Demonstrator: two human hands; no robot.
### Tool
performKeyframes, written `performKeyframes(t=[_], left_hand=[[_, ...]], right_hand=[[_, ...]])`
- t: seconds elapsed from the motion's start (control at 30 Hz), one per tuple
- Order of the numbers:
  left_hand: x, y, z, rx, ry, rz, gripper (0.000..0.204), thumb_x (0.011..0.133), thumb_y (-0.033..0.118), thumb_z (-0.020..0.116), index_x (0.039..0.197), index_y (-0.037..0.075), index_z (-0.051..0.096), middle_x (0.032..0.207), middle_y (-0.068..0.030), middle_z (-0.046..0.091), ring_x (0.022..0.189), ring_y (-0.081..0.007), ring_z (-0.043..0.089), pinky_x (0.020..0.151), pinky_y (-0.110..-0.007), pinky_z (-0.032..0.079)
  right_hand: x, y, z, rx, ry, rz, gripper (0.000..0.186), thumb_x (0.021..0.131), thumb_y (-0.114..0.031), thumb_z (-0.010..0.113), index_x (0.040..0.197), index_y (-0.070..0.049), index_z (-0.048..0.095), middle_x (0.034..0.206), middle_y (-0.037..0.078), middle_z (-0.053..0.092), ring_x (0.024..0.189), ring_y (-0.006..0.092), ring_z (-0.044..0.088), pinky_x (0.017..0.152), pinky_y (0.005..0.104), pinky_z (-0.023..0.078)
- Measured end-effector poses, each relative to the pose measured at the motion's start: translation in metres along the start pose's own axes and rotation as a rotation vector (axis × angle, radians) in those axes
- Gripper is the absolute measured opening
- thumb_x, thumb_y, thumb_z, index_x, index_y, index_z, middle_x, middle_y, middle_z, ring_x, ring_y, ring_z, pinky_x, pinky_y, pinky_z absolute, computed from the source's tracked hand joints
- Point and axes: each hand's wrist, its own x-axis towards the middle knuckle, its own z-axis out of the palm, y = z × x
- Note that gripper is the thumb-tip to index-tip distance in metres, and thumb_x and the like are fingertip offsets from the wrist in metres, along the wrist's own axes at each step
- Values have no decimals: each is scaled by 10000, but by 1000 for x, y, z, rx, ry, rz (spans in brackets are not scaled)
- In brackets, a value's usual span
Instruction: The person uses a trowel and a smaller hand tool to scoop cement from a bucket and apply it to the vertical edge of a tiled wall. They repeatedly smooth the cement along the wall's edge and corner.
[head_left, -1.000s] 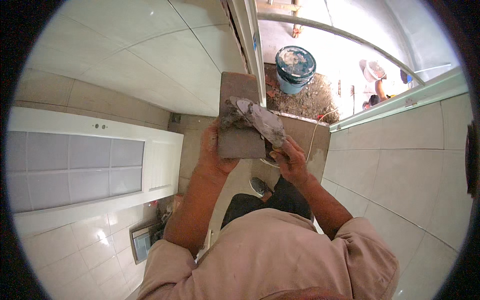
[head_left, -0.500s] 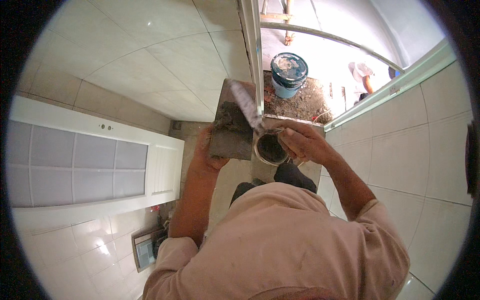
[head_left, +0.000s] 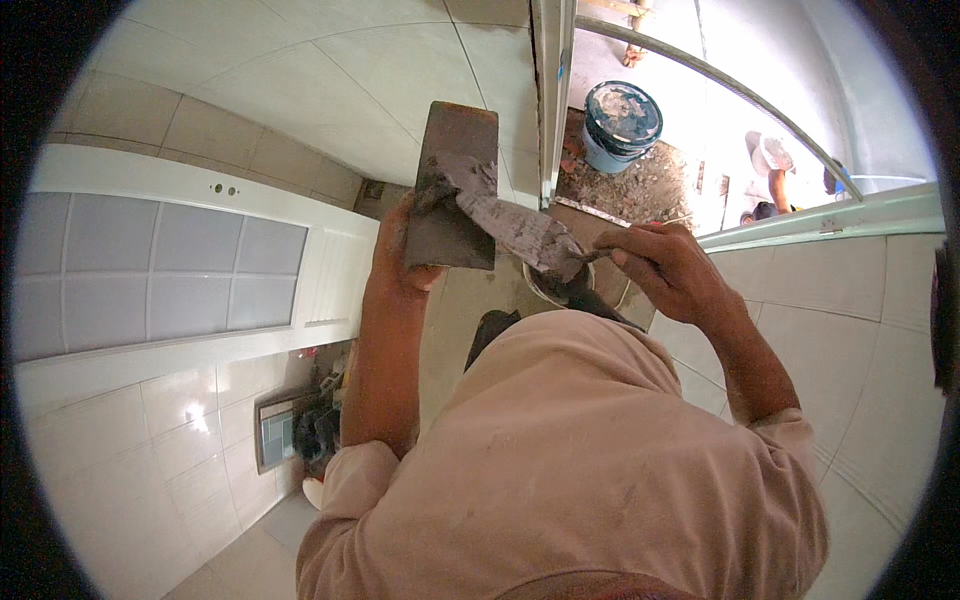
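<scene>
My left hand (head_left: 393, 245) grips a dark rectangular float (head_left: 452, 245) from below, with most of its fingers hidden under the board. Wet grey mortar (head_left: 462, 172) lies in a lump across the float's middle. My right hand (head_left: 672, 268) is closed round the thin handle of a trowel (head_left: 535, 238). Grey mortar coats the trowel's long blade, whose tip touches the mortar on the float. Below the blade, partly covered by it and by my dark trouser leg, stands a round pot (head_left: 538, 287) with a pale rim.
A white door (head_left: 335, 265) with frosted panes stands at my left. Ahead, beyond a doorway frame (head_left: 552, 100), a lidded bucket (head_left: 620, 128) sits on rubble (head_left: 655, 185). Another person's arm (head_left: 778, 185) shows at far right. Tiled walls (head_left: 830, 300) flank me.
The trowel has come up from the pot and now carries mortar against the float. My right hand has moved right; the float has shifted up and slightly left in view.
</scene>
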Motion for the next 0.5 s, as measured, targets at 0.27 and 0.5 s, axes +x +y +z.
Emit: performKeyframes(t=[0.27,0.5], left_hand=[[23,-22,7,-25,-53,-15,332,1027,206,475,1232,-21,603,1138,-187,692,970,-278,723,834,-428,631],[28,-48,31,-75,9,-34,340,1043,193,457,1274,-27,576,1151,-179,682,995,-278,717,856,-416,626]], right_hand=[[20,32,-30,346,-377,161,302,1021,-218,526,1058,29,695,669,125,595,583,220,578,597,358,489],[40,70,-45,62,-202,-19,316,1025,-233,522,1045,34,691,631,124,560,566,200,564,572,386,465]])
